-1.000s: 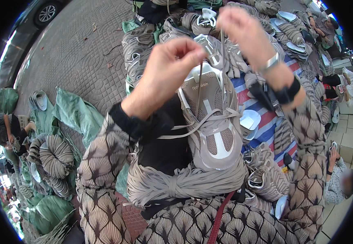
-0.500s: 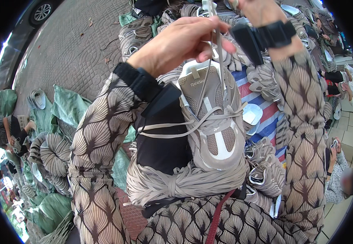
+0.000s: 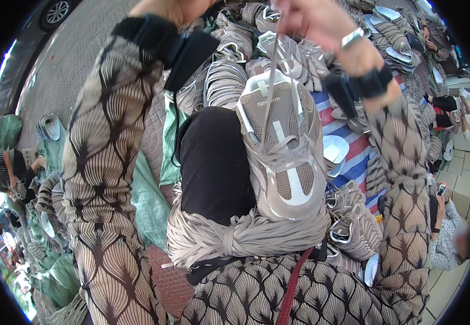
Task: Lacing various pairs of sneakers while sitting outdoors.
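A beige and white sneaker [image 3: 289, 187] rests on my lap beside my black-clad knee [image 3: 213, 162], its toe pointing toward me. A pale shoelace [image 3: 272, 81] rises taut from its eyelets to my right hand [image 3: 319, 27], whose blurred fingers are pinched round it beyond the shoe. At the top edge is my left hand [image 3: 191, 7], off to the left of the shoe; its fingers are mostly cut off by the picture's edge. A thick bundle of beige laces [image 3: 246, 238] lies across my lap below the shoe's toe.
Many similar sneakers [image 3: 229, 86] are piled ahead, and more [image 3: 354, 222] sit by my right thigh. Insoles [image 3: 335, 149] lie on a striped sheet [image 3: 349, 173]. Green sacks [image 3: 148, 200] are at left. Another person [image 3: 452, 238] sits at the right, others at far left.
My left hand has moved from above the shoe up and left, away from the laces. My right hand has come down and left with the lace. The loose lace loops at the shoe have drawn in.
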`<state>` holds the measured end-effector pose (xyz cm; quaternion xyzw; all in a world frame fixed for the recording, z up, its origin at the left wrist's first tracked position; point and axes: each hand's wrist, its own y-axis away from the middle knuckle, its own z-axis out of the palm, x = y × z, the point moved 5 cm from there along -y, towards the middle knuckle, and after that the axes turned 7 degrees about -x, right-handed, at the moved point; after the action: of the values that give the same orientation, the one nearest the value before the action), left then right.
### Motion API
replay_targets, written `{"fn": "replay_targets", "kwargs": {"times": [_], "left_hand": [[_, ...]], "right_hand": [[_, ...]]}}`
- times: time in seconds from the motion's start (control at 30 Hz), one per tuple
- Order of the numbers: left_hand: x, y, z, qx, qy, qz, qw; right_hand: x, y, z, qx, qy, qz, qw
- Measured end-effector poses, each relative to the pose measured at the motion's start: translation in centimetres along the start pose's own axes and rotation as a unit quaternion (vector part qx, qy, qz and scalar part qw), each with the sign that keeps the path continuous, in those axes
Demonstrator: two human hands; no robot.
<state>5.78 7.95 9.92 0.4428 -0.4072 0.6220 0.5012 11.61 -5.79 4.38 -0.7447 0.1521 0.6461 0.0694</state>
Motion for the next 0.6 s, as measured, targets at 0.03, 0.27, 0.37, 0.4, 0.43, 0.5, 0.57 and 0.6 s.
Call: {"fn": "replay_targets", "kwargs": {"times": [0.03,0.27,0.37,0.4,0.43,0.5,0.57,0.6], "left_hand": [[-1.1,0.6,0.4,-0.003,-0.076,-0.035,0.997],[-8.1,11.2,1.3,-0.186,-0.399,0.076,0.894],[-7.5,14.3,3.8,-0.218,-0.533,0.106,0.811],[-7.5,15.0,4.4,-0.209,-0.544,0.122,0.803],[-7.5,15.5,4.9,-0.200,-0.556,0.138,0.795],[-8.0,15.8,5.4,-0.196,-0.577,0.130,0.782],[-8.4,15.9,5.8,-0.189,-0.644,0.121,0.731],[-8.2,16.0,6.1,-0.167,-0.675,0.142,0.704]], "right_hand": [[1.2,-0.3,-2.7,-0.027,-0.110,-0.039,0.993],[3.7,0.0,-4.9,0.101,-0.285,-0.046,0.952],[3.5,1.1,-5.2,0.136,-0.287,-0.030,0.948],[3.4,1.3,-5.3,0.148,-0.291,-0.030,0.945],[3.2,1.4,-5.5,0.159,-0.296,-0.031,0.942],[2.8,1.6,-5.3,0.154,-0.280,-0.031,0.947],[2.5,2.3,-4.8,0.144,-0.269,-0.041,0.952],[2.2,2.5,-4.4,0.149,-0.267,-0.046,0.951]]}}
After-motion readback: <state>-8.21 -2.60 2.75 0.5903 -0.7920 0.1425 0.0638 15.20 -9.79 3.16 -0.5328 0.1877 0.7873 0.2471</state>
